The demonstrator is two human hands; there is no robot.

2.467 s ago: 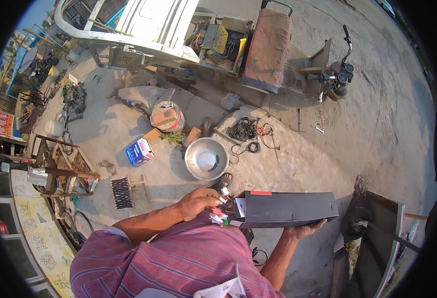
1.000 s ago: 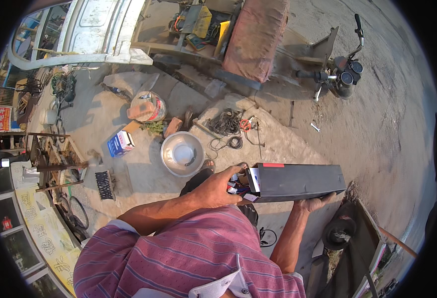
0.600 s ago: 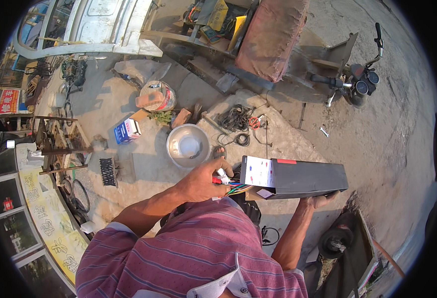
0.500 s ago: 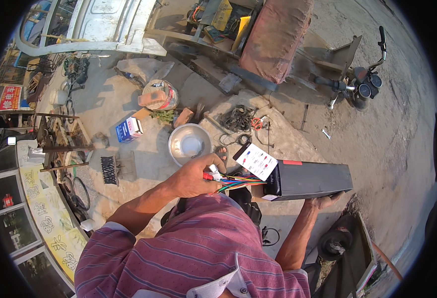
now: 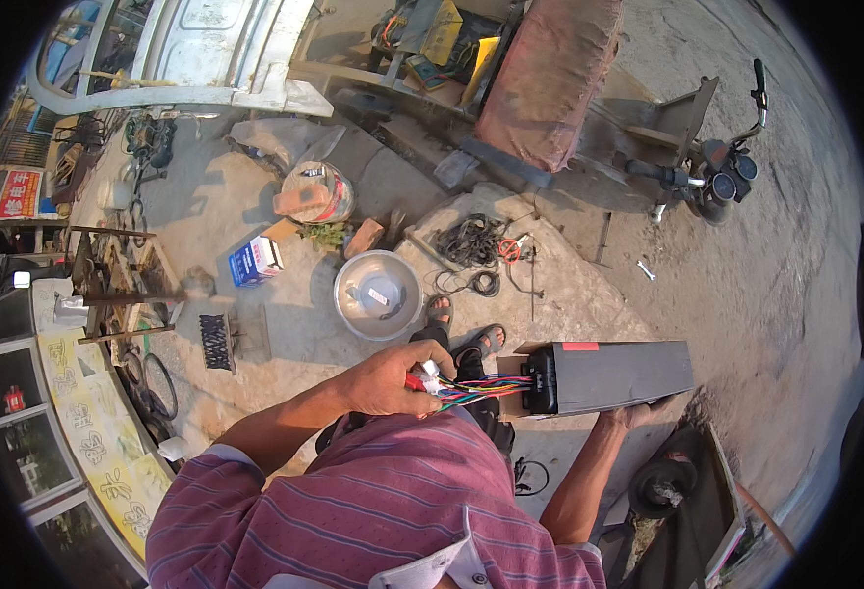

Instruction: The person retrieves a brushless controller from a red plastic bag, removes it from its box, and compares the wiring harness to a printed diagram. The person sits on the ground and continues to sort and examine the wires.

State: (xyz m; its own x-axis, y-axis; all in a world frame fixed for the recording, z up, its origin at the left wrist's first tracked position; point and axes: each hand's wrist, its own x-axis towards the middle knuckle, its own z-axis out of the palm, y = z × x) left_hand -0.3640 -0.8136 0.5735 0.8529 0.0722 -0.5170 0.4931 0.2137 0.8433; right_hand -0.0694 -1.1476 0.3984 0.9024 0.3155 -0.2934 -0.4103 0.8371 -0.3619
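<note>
My left hand (image 5: 390, 381) is closed around a bundle of coloured wires (image 5: 486, 387), with a white connector (image 5: 431, 369) and a red one showing at the fingers. The wires run right into a black finned-looking unit (image 5: 541, 383), whose end shows in the mouth of a long dark grey box (image 5: 620, 378). My right hand (image 5: 640, 413) grips the box from below near its far right end; most of its fingers are hidden beneath. The box lies roughly level in front of me, with its open flaps to the left.
A metal basin (image 5: 378, 324) stands on the ground by my feet. Around it are a blue-and-white carton (image 5: 255, 261), a bucket with a brick on it (image 5: 334, 201), coiled black cable (image 5: 471, 241) and a wrench (image 5: 645, 269). A three-wheeler's handlebar (image 5: 759, 93) and red-brown seat (image 5: 549, 88) are farther off.
The printed white card at the box's mouth is gone from there, exposing the black unit's end. Box and hands have shifted slightly down in the view; my left hand still holds the wires.
</note>
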